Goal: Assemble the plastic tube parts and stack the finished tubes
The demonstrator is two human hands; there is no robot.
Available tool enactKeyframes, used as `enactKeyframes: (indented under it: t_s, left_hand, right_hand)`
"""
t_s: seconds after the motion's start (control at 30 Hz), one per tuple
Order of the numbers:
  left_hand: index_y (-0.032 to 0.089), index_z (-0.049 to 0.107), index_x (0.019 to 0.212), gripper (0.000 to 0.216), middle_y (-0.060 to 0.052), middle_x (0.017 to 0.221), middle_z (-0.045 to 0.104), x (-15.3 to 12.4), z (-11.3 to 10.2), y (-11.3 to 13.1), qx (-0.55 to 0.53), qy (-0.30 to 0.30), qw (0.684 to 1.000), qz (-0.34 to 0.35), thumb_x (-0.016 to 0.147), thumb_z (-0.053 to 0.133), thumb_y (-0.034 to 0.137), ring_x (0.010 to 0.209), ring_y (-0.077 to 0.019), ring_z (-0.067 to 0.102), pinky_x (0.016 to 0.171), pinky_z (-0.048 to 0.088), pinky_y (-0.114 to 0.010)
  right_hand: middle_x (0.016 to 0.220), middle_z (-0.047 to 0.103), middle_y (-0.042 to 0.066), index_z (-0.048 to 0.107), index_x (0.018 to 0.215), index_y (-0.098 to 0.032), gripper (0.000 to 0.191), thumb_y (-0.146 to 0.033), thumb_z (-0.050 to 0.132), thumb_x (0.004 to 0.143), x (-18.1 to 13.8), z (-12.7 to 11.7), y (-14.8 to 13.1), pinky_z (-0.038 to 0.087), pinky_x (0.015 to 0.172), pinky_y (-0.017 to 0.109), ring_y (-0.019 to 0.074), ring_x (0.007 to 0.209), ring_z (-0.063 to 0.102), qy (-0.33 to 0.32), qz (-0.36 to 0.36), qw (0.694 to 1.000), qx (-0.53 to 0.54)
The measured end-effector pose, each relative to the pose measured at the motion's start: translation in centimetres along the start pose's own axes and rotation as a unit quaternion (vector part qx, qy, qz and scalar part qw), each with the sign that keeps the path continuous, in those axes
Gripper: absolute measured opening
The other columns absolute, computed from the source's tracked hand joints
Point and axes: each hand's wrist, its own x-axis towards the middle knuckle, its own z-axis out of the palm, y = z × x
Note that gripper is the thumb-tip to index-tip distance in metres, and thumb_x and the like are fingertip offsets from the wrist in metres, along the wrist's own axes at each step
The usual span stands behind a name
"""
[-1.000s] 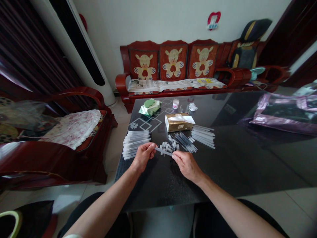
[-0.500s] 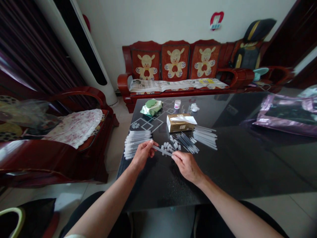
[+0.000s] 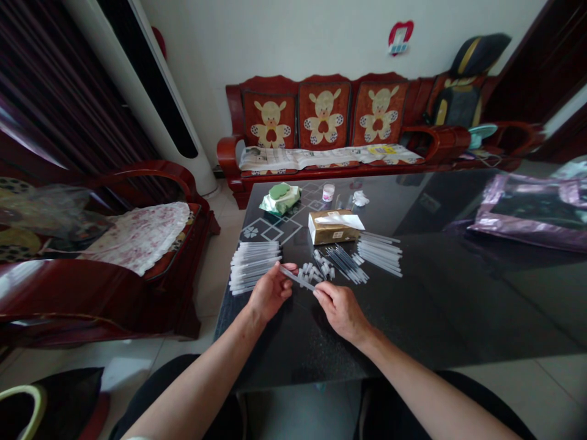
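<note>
A slim translucent white tube [image 3: 298, 279], much like a pen barrel, spans the gap between my hands above the table. My left hand [image 3: 271, 289] holds its far left end between thumb and fingers, some of the other fingers loosely curled. At the near right end, my right hand [image 3: 340, 307] pinches the tube with thumb and forefinger. Just beyond them lie small whitish caps [image 3: 310, 272] and a bundle of thin dark rods [image 3: 347, 264] that look like pen refills. Rows of similar tubes lie left [image 3: 254, 267] and right [image 3: 380, 253] of these.
Behind the rods stands a gold tissue box [image 3: 337, 232]. Farther back on the dark glossy table [image 3: 440, 299] are a green wipes pack [image 3: 280, 198], a small white tub [image 3: 328, 193] and crumpled tissue [image 3: 360, 198]. A purple-edged bag [image 3: 527, 214] lies at right.
Both hands and the tube have shifted slightly; the right hand has moved a little left. My left hand has turned, showing more of its palm. The piles look the same.
</note>
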Motion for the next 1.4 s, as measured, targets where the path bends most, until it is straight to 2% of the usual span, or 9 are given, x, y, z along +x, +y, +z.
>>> enactKeyframes:
  t_s: [0.17, 0.33, 0.7, 0.83, 0.97, 1.07, 1.2, 1.27, 1.4]
  left_hand:
    - [0.009, 0.064, 0.087, 0.036, -0.013, 0.081, 0.065, -0.7, 0.9, -0.2, -0.082, -0.031, 0.995, -0.043, 0.091, 0.042, 0.036, 0.045, -0.0068, 0.038, 0.036, 0.025, -0.016]
    - [0.012, 0.058, 0.083, 0.035, -0.008, 0.073, 0.060, -1.3, 1.3, -0.7, -0.125, -0.059, 0.989, -0.049, 0.092, 0.036, 0.036, 0.041, -0.0064, 0.033, 0.036, 0.023, -0.017]
    - [0.015, 0.052, 0.072, 0.028, -0.001, 0.061, 0.050, -1.4, 1.3, -0.6, -0.114, -0.102, 0.988, -0.009, 0.089, 0.037, 0.032, 0.036, -0.0048, 0.025, 0.038, 0.021, -0.018]
    - [0.014, 0.058, 0.076, 0.030, -0.005, 0.066, 0.060, -1.0, 1.1, -0.5, -0.064, -0.067, 0.996, -0.006, 0.088, 0.037, 0.032, 0.036, -0.0050, 0.029, 0.037, 0.022, -0.019]
    - [0.009, 0.064, 0.088, 0.034, -0.011, 0.079, 0.066, -0.3, 0.6, 0.1, 0.074, -0.001, 0.997, 0.027, 0.085, 0.043, 0.035, 0.043, -0.0068, 0.043, 0.040, 0.029, -0.019]
    - [0.010, 0.066, 0.087, 0.040, -0.007, 0.071, 0.064, 0.2, -0.1, 0.5, 0.253, 0.033, 0.961, 0.107, 0.083, 0.048, 0.046, 0.046, -0.0091, 0.047, 0.041, 0.033, -0.020]
    - [0.015, 0.065, 0.072, 0.046, -0.001, 0.056, 0.058, 0.5, -0.6, 1.4, 0.512, 0.066, 0.833, 0.198, 0.088, 0.039, 0.050, 0.042, -0.0104, 0.045, 0.047, 0.033, -0.024]
    - [0.017, 0.062, 0.066, 0.049, -0.002, 0.056, 0.059, 0.3, -0.5, 2.0, 0.582, 0.056, 0.780, 0.222, 0.091, 0.034, 0.049, 0.048, -0.0123, 0.049, 0.053, 0.035, -0.025]
    - [0.018, 0.054, 0.056, 0.054, -0.001, 0.053, 0.054, -0.3, 0.0, 2.3, 0.625, 0.016, 0.744, 0.234, 0.093, 0.028, 0.047, 0.053, -0.0130, 0.049, 0.058, 0.035, -0.026]
  right_hand:
    - [0.064, 0.064, 0.004, 0.061, 0.080, -0.018, 0.028, -0.029, 0.039, 0.094, -0.3, 0.9, -0.4, 0.032, 0.058, 0.023, 0.0139, 0.058, 0.058, -0.030, 0.002, 0.998, -0.063]
    - [0.064, 0.063, 0.004, 0.058, 0.077, -0.017, 0.030, -0.026, 0.037, 0.095, -0.5, 1.3, -0.8, 0.029, 0.058, 0.024, 0.0131, 0.056, 0.058, -0.021, -0.012, 0.994, -0.106]
    - [0.059, 0.052, 0.001, 0.055, 0.071, -0.016, 0.033, -0.029, 0.037, 0.095, -0.9, 1.8, -1.0, 0.031, 0.057, 0.023, 0.0110, 0.054, 0.047, 0.005, 0.001, 0.999, 0.039]
    - [0.055, 0.044, -0.003, 0.059, 0.070, -0.015, 0.035, -0.032, 0.039, 0.093, -0.3, 1.5, -0.6, 0.030, 0.053, 0.022, 0.0101, 0.053, 0.043, -0.027, 0.045, 0.987, 0.154]
    - [0.053, 0.043, -0.004, 0.062, 0.072, -0.015, 0.034, -0.033, 0.040, 0.092, 0.1, 1.2, -0.1, 0.029, 0.051, 0.022, 0.0099, 0.051, 0.043, -0.045, 0.073, 0.981, 0.172]
    - [0.056, 0.049, -0.002, 0.062, 0.073, -0.015, 0.035, -0.034, 0.039, 0.092, 0.0, 1.1, -0.1, 0.032, 0.054, 0.022, 0.0107, 0.054, 0.047, -0.034, 0.064, 0.987, 0.144]
    - [0.058, 0.054, 0.000, 0.059, 0.073, -0.016, 0.035, -0.034, 0.037, 0.094, -0.3, 0.8, -0.5, 0.032, 0.056, 0.023, 0.0119, 0.054, 0.050, -0.015, 0.031, 0.999, 0.036]
    - [0.058, 0.056, 0.001, 0.059, 0.074, -0.017, 0.035, -0.034, 0.036, 0.094, -0.4, 0.7, -0.6, 0.031, 0.056, 0.023, 0.0124, 0.053, 0.051, -0.011, 0.017, 1.000, -0.017]
    - [0.063, 0.063, 0.004, 0.062, 0.082, -0.017, 0.032, -0.032, 0.037, 0.095, -0.4, 0.3, -0.6, 0.032, 0.059, 0.024, 0.0141, 0.058, 0.058, -0.005, -0.007, 0.998, -0.069]
